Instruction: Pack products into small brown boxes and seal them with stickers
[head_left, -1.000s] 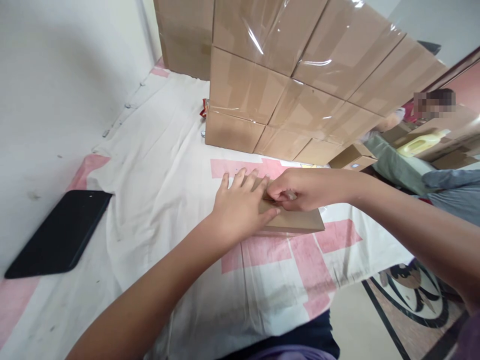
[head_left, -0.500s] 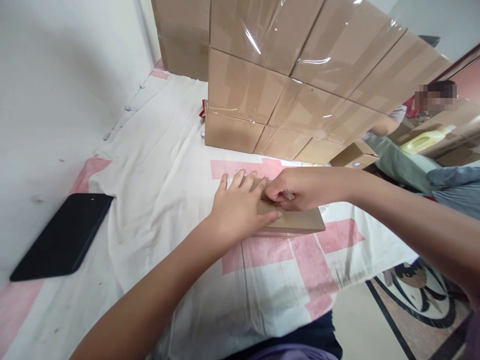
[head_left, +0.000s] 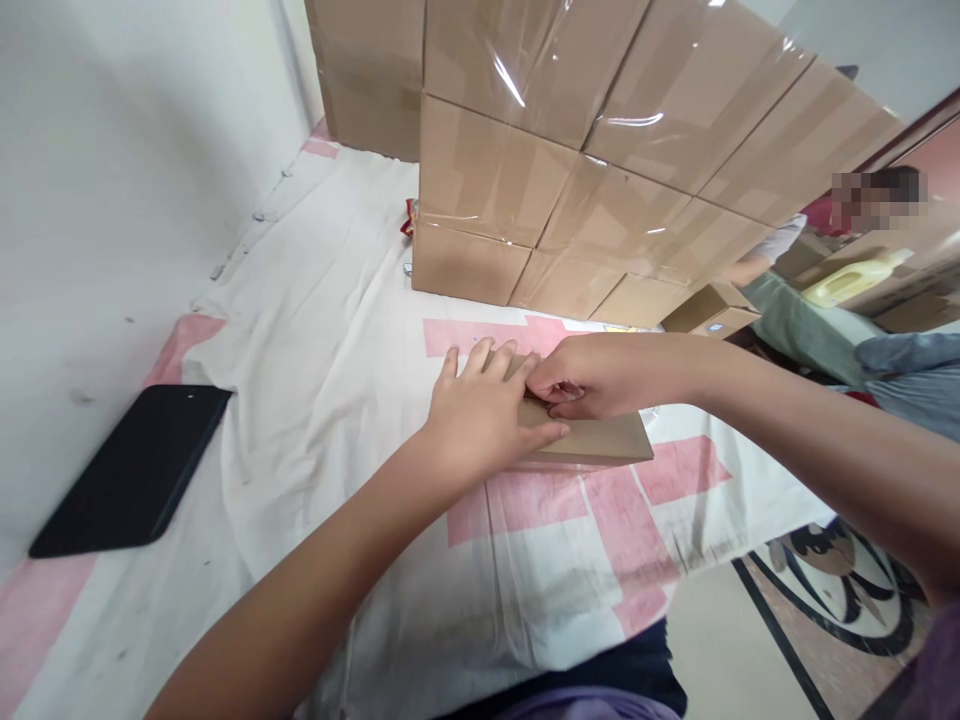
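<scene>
A small, flat cardboard box (head_left: 600, 440) lies on the cloth in front of me, its right end showing past my hands. Over its left part my left hand (head_left: 480, 405) is spread flat, fingers apart and thumb reaching along the top. My right hand (head_left: 566, 375) is closed and presses on the top of the box, right beside the left fingers. Its curled fingers hide whatever they may hold.
Behind the box rises a stack of taped cardboard boxes (head_left: 495, 170). A black tablet-like slab (head_left: 135, 470) lies on the white cloth (head_left: 300, 330) at left, near the wall. At right are an open carton (head_left: 712, 310), a yellow bottle (head_left: 855, 280) and another person.
My right hand has slid very slightly left across the box top, closer to my left hand. The left hand stays in place on the box. The other person's arm has shifted a little.
</scene>
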